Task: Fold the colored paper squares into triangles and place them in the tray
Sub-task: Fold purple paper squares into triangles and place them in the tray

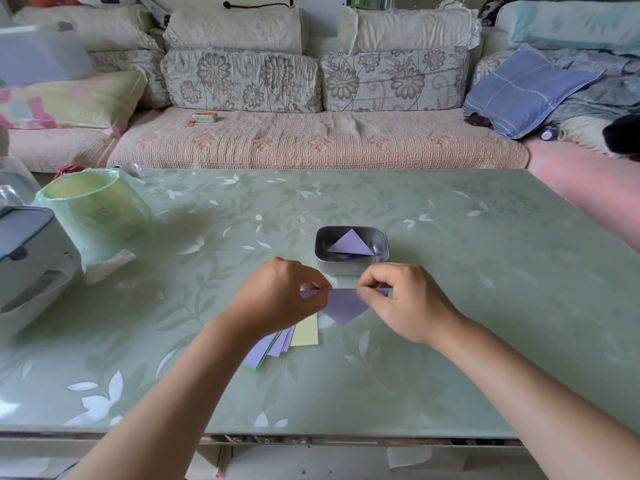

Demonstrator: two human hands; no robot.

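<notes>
- A long sofa [311,143] with floral cushions runs across the far side of the room.
- A pale green table [485,306] with a leaf pattern fills the near half of the view.
- A green-lined bin [93,209] stands on the table at far left.
- The left hand [277,292] and right hand [405,299] meet near the table's middle. Each pinches one end of the top edge of a purple paper [344,308].
- A small metal tray [343,267] sits just beyond the hands.
- A fanned stack of paper squares [277,344] lies near the left wrist, partly under it. It shows purple, yellow and a green edge.
- The held purple paper points down toward the viewer, already a triangle. The fingers seem to be pressing its crease.
- One folded purple triangle [351,244] lies inside the tray. I cannot tell whether others lie beneath it.
- Progress looks early: one piece placed, one nearly ready, several squares left to fold.
</notes>
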